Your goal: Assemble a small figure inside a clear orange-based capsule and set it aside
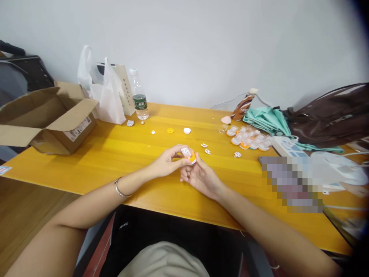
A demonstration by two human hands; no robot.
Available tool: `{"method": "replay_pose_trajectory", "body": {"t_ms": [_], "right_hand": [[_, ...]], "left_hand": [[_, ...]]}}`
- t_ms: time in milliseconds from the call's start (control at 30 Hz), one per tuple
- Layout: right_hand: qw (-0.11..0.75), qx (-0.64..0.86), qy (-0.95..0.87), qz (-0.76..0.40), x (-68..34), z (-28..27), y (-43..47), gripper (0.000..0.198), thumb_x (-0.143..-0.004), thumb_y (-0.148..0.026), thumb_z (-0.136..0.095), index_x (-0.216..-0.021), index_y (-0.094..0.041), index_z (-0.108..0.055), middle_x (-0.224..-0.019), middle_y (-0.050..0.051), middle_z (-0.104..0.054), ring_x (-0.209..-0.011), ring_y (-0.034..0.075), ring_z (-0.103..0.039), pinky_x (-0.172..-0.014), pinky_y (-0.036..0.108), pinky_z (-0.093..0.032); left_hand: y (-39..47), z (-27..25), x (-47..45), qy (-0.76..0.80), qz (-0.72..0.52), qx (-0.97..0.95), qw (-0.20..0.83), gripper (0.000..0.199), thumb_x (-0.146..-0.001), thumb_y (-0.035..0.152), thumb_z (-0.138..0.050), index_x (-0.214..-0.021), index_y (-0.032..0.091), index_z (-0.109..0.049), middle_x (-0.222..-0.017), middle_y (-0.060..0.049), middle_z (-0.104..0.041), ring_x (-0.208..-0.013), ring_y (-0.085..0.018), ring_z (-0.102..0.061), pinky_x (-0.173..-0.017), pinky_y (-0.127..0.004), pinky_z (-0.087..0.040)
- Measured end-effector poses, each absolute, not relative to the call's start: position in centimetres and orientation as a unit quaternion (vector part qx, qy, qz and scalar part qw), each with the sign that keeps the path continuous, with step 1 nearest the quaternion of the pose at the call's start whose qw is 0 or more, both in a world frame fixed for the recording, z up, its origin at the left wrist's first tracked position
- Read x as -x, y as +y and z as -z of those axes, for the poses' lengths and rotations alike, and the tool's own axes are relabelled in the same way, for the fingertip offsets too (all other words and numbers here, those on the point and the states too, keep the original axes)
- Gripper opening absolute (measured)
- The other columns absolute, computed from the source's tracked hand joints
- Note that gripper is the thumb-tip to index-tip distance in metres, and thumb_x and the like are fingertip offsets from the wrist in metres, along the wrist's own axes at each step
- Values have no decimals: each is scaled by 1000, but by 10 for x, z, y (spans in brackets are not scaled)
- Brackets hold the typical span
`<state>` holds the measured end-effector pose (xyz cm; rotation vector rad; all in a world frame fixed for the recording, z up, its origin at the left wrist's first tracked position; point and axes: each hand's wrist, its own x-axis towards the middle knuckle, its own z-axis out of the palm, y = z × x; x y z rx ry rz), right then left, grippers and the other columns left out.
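My left hand (170, 161) is closed on a small clear plastic case with an orange and white base (192, 158). A white patterned piece shows at the top of the case. From the other side, the thumb and fingers of my right hand (203, 175) grip the base. Just beyond my hands lie a white disc (187, 130), a yellow disc (170, 130) and a tiny white part (153, 132). White cut-out pieces (207, 151) are to the right, with a similar one (237, 154) farther over.
Several clear cases with coloured bases (245, 144) stand grouped at right, before a brown bottle (244, 105) and green cloth (268, 119). A blurred-out device (291, 184) lies near the right edge. An open cardboard box (66, 134), white bag (108, 100) and water bottle (140, 102) are at left.
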<state>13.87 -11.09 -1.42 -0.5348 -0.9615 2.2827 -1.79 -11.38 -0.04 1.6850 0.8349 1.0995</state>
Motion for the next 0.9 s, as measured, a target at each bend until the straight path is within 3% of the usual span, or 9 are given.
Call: {"method": "replay_pose_trajectory", "body": {"t_ms": [100, 267, 433, 533, 700, 833, 900], "right_hand": [[349, 271, -378, -814, -143, 20, -102, 28, -80, -46, -56, -86, -19, -58, -72, 0, -61, -65, 12, -54, -71, 27, -45], [386, 307, -433, -755, -147, 23, -97, 28, -74, -40, -65, -93, -20, -57, -84, 0, -65, -74, 10, -60, -77, 27, -46], [378, 321, -511, -702, -146, 22, -96, 30, -69, -33, -70, -91, -22, -53, -75, -5, -65, -64, 8, -59, -72, 26, -46], [423, 339, -512, -667, -150, 18, -87, 27, -68, -35, -70, -88, -22, -56, -76, -3, -67, -68, 10, -62, -71, 26, -48], [553, 376, -389, -634, -172, 7, -60, 30, -71, -48, -63, -83, -21, -58, -75, 0, -67, -67, 12, -64, -56, 22, -49], [626, 394, -323, -590, -194, 2, -36, 27, -72, -46, -64, -79, -21, -54, -63, -5, -60, -50, 6, -56, -46, 16, -43], [647, 414, -311, -560, -203, -1, -26, 25, -74, -43, -62, -78, -21, -53, -63, -5, -60, -51, 7, -57, -47, 17, -44]], "left_hand": [[-111, 3, 23, 379, -424, -710, 415, 32, -79, 30, -59, -107, 16, -55, -101, -7, -59, -92, -16, -56, -87, -34, -43], [-110, 7, 30, 448, -361, -784, 232, 57, -76, 40, -62, -125, 20, -41, -106, -9, -61, -96, -20, -56, -90, -39, -39], [-111, 15, 27, 443, -316, -829, 130, 65, -75, 49, -59, -128, 20, -34, -109, -10, -62, -105, -23, -56, -95, -43, -35], [-111, 16, 26, 453, -335, -818, 114, 72, -72, 53, -61, -130, 20, -31, -119, -13, -56, -112, -25, -51, -96, -43, -35], [-109, 8, 33, 442, -363, -815, 94, 55, -79, 47, -55, -125, 20, -39, -120, -13, -55, -113, -24, -50, -96, -42, -37], [-105, 5, 39, 442, -332, -827, 102, 35, -86, 42, -46, -111, 17, -53, -110, -10, -60, -105, -23, -54, -93, -39, -39], [-105, 6, 42, 441, -284, -839, 147, 37, -87, 43, -43, -110, 17, -55, -111, -10, -61, -104, -22, -56, -93, -39, -40]]}}
